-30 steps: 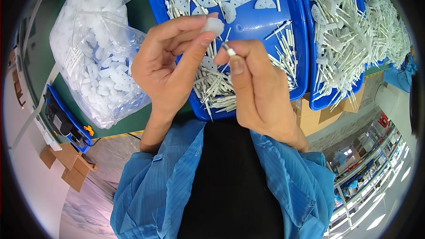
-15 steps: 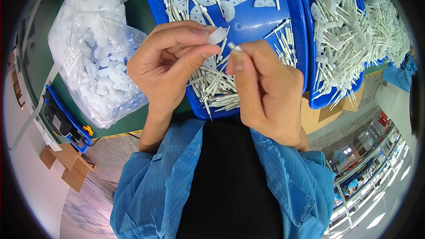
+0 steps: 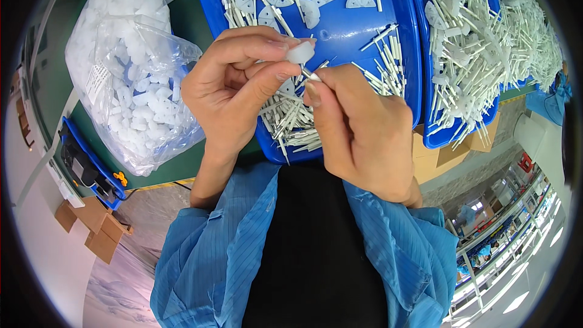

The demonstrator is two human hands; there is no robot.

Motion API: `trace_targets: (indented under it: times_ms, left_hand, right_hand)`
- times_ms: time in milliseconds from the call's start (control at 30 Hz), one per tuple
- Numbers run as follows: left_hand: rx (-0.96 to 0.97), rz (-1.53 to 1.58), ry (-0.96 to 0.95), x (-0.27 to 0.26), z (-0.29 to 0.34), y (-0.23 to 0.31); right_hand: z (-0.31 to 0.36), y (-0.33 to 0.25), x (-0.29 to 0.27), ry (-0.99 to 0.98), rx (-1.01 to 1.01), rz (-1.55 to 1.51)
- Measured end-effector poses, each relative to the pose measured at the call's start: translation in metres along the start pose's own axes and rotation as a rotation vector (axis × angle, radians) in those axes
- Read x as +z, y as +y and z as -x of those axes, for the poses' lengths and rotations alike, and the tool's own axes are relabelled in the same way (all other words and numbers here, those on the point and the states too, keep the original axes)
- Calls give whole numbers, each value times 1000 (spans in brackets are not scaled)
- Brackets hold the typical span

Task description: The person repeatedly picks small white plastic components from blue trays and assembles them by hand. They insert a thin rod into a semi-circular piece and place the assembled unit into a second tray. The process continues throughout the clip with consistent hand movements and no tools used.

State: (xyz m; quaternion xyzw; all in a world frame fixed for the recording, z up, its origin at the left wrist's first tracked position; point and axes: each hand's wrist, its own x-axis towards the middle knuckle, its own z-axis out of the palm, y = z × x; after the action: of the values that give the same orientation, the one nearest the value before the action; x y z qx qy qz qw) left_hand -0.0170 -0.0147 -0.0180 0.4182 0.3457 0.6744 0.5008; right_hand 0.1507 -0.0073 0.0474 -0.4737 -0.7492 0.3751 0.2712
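Between the thumb and fingers of my left hand (image 3: 228, 79) is a small white plastic piece (image 3: 301, 53), pinched at its edge. My right hand (image 3: 364, 124) is closed round a thin white rod with a metal tip (image 3: 311, 75). The rod's tip meets the lower edge of the white piece, though my fingertips hide the exact contact. Both hands are over a blue tray (image 3: 346, 24). In that tray lie several flat half-round white pieces (image 3: 361, 0) and a heap of white rods (image 3: 291, 118).
A clear bag of white plastic pieces (image 3: 130, 79) rests at the left on the green table (image 3: 176, 173). More blue trays at the right are heaped with rods joined to white pieces (image 3: 461, 42). Cardboard boxes (image 3: 434, 164) stand below them.
My right hand has moved slightly left, bringing the rod's tip against the white piece. My left hand has shifted a little to the right, still pinching the piece.
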Motion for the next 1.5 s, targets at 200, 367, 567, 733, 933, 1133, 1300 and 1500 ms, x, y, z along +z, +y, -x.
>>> trace_targets:
  times_ms: [200, 367, 567, 733, 933, 1133, 1300, 1500]
  left_hand:
    - [68, -8, -138, -1, -4, 1]
    - [80, -86, -205, 0, -8, 9]
    - [264, -352, -316, -4, -14, 16]
    - [325, -348, -317, 0, -12, 15]
    - [341, -320, -329, -4, -13, 12]
    - [446, -223, -229, -2, -13, 5]
    - [569, -459, -175, -5, -13, 3]
    - [241, -470, -239, -5, -10, 17]
  right_hand:
    - [-3, 0, -3, -26, 56, -219]
    - [-4, 12, -3, -163, 98, -646]
    - [5, 6, 10, 113, -205, -127]
    - [7, -5, 10, 120, -187, -98]
    - [1, -6, -5, -37, -85, -252]
    - [-10, 19, 1, 60, -272, -218]
    - [-10, 24, 2, 83, -300, -118]
    - [-11, 31, 3, 104, -388, 37]
